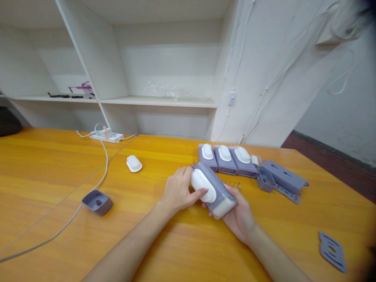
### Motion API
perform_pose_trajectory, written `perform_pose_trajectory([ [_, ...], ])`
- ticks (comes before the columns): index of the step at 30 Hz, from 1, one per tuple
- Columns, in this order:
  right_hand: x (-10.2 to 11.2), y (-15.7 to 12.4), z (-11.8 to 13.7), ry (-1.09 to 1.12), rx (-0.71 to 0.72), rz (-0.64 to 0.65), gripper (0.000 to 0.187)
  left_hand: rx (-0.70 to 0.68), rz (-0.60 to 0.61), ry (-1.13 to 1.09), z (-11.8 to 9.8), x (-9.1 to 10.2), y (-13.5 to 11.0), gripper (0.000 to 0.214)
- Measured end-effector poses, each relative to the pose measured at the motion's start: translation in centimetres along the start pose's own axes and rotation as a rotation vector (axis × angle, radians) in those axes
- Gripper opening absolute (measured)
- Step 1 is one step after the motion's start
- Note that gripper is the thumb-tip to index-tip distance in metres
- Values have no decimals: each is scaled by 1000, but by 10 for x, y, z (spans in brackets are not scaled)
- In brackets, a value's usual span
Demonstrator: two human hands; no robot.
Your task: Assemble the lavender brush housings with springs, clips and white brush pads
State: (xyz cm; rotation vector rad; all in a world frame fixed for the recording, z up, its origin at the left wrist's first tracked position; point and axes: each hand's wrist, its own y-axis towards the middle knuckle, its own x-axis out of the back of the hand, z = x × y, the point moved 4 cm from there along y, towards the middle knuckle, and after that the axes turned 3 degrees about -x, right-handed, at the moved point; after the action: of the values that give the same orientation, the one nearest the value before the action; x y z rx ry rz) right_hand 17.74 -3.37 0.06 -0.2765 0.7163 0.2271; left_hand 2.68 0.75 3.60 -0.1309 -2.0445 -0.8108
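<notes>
While left fingers [187, 175] and right fingers [235, 193] clasp a purple case [217, 186], three similar cases [225, 166] sit behind.

Clearance: wide left of centre, crowded forward-right.
Open tabletop [152, 184] runs from the left hand [179, 190] to the grey cup [103, 208] and white piece [134, 163]; a pale cable [107, 156] passes beside the cup. Three grey units [226, 167] in a row, then a long housing [283, 176], obstruct forward-right. Gap between right hand [240, 217] and slotted plate [337, 253].
</notes>
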Motion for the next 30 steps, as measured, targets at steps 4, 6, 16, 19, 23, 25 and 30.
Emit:
perform_pose_trajectory([
  [4,2,-1,5,119,-23,49,41,-57,-16,-24,-1,0,-1,70],
  [6,5,-1,6,147,-23,37,40,-84,-12,-62,-1,-1,-2,75],
  [16,5,2,2,157,-73,22,33,-194,-46,-234,-12,-16,-9,129],
  [19,8,2,1,116,-80,-1,30,-183,-27,-251,-13,-21,-11,135],
  [23,8,1,0,41,-61,11,32,-194,-24,-242,-12,-22,-13,138],
  [25,9,2,-1,-21,-23,-14,33,-196,-29,-230,-11,-22,-13,136],
  [30,21,10,0,-284,220,-189,35,-198,-62,-203,-13,-23,-13,128],
])
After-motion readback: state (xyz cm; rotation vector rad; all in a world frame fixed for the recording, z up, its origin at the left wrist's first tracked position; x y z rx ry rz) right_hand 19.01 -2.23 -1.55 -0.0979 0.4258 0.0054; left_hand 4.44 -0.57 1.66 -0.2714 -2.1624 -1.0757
